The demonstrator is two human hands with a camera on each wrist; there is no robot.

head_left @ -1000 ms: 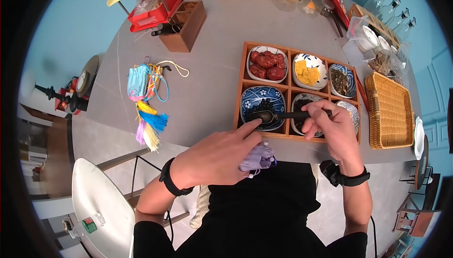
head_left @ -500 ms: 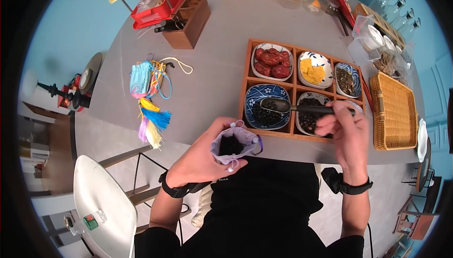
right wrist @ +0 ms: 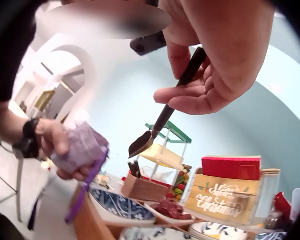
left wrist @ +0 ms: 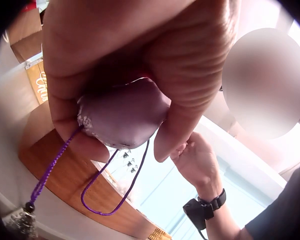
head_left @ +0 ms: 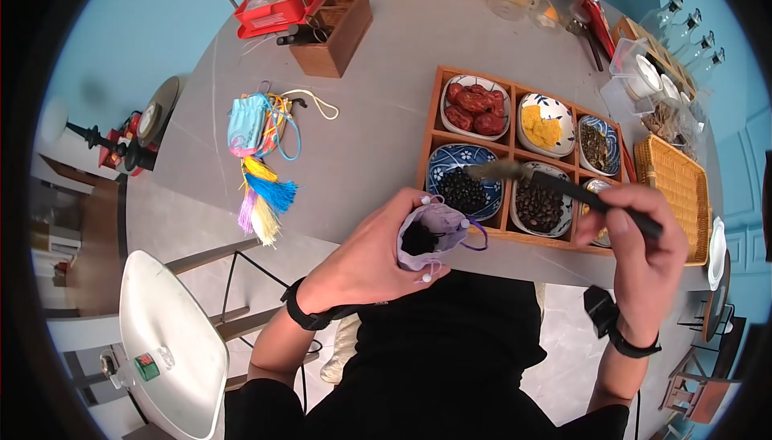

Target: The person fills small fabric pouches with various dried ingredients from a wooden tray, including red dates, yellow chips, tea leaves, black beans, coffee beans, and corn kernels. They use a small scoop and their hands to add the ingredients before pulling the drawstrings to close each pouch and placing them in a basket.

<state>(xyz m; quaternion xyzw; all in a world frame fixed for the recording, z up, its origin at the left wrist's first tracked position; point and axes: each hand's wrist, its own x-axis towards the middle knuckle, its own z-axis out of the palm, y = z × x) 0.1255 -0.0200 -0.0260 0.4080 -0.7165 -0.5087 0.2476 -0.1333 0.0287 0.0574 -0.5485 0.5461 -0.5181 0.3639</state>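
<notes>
Scoop (head_left: 556, 186) blurred in head view

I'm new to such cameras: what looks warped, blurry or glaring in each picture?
Head view: wide-lens bending, black corners, and the scoop smeared, probably by motion. Left wrist view: left hand shadowed against washed-out brightness. Right wrist view: pale glare towards the left, the purple cord blurred.

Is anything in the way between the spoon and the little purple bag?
Nothing I can see blocks it. The spoon hangs above the wooden box, and the purple bag is open. Seen from above, part of the blue bowl is between them, but lower than the spoon.
</notes>
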